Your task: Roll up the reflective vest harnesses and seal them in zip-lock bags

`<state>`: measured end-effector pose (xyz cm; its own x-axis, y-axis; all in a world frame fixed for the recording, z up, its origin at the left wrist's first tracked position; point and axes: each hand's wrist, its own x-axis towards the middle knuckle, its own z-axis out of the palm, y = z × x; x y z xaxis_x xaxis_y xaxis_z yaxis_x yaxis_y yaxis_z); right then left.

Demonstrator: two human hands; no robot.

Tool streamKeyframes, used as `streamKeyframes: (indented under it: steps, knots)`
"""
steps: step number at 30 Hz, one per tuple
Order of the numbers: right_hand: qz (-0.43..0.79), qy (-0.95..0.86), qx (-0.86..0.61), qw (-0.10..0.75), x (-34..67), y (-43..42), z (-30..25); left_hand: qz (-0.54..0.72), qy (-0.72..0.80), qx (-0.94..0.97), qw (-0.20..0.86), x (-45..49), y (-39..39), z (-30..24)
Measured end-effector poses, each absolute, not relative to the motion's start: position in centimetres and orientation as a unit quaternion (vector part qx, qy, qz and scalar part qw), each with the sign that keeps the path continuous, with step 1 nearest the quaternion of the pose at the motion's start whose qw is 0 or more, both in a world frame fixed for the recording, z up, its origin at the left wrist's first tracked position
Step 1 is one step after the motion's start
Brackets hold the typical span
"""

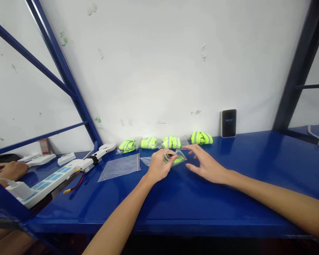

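Observation:
My left hand (159, 165) is closed in a pinch on a clear zip bag (178, 158) that holds a neon-yellow reflective band, lying on the blue table (196, 198). My right hand (206, 163) hovers just right of that bag with its fingers spread and nothing in it. An empty clear zip bag (120, 167) with a red seal lies flat to the left. Along the wall behind stand several bagged neon-yellow bands (149, 143), and one more neon-yellow band (201, 138) sits to their right.
A dark device (228, 123) leans upright on the white wall. At left lie a white power strip (50, 178), a small white fan (103, 148) and red and yellow wires (74, 186). Another person's hand (7, 170) rests at far left. Blue shelf posts (300, 67) frame the table.

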<state>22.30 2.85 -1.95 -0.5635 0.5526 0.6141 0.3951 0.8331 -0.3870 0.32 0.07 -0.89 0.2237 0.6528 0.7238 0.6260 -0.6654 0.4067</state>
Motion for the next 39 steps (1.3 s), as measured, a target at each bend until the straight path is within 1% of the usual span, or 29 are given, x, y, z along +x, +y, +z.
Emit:
streamKeyframes:
  steps: [3, 5, 10, 13, 15, 18, 22, 24, 27, 30, 33, 37, 39]
  knots:
    - [0.127, -0.885, -0.269, 0.360, 22.1, 3.0, -2.1, 0.480, 0.414, 0.772, 0.043, 0.5, -0.1, -0.7]
    - [0.137, -0.885, -0.259, 0.362, 22.0, 2.9, -1.9, 0.478, 0.393, 0.783, 0.059, 0.8, -0.2, -0.7]
    - [0.101, -0.878, -0.212, 0.417, 22.2, 3.1, -1.6, 0.496, 0.362, 0.782, 0.101, 1.1, -0.1, -1.1]
    - [0.080, -0.860, -0.209, 0.458, 22.5, 3.6, -1.5, 0.475, 0.380, 0.790, 0.081, 0.7, 0.0, -1.2]
    - [0.090, -0.848, -0.228, 0.469, 22.7, 3.9, -1.4, 0.454, 0.390, 0.799, 0.054, 0.3, 0.0, -1.0]
    - [0.141, -0.842, -0.252, 0.456, 22.8, 4.2, -1.2, 0.446, 0.381, 0.809, 0.035, 0.2, 0.0, -0.7]
    - [0.186, -0.857, -0.235, 0.420, 23.0, 4.5, -1.3, 0.464, 0.359, 0.808, 0.057, 0.3, 0.1, -0.5]
    - [0.186, -0.872, -0.214, 0.399, 23.0, 4.5, -1.4, 0.462, 0.356, 0.810, 0.068, 0.3, 0.2, -0.5]
    - [0.154, -0.887, -0.191, 0.392, 22.9, 4.7, -1.6, 0.461, 0.357, 0.809, 0.072, 0.3, 0.3, -0.6]
    - [0.105, -0.892, -0.201, 0.391, 22.8, 5.2, -1.7, 0.460, 0.366, 0.806, 0.070, 0.3, 0.4, -0.6]
    - [0.083, -0.899, -0.215, 0.372, 22.7, 5.7, -1.7, 0.453, 0.370, 0.810, 0.050, 0.3, 0.3, -0.6]
    - [0.119, -0.907, -0.201, 0.352, 22.9, 5.5, -1.4, 0.457, 0.375, 0.806, 0.029, 0.2, 0.5, -0.7]
    - [0.153, -0.912, -0.186, 0.332, 23.0, 5.2, -1.2, 0.464, 0.383, 0.798, 0.042, 0.1, 0.8, -0.8]
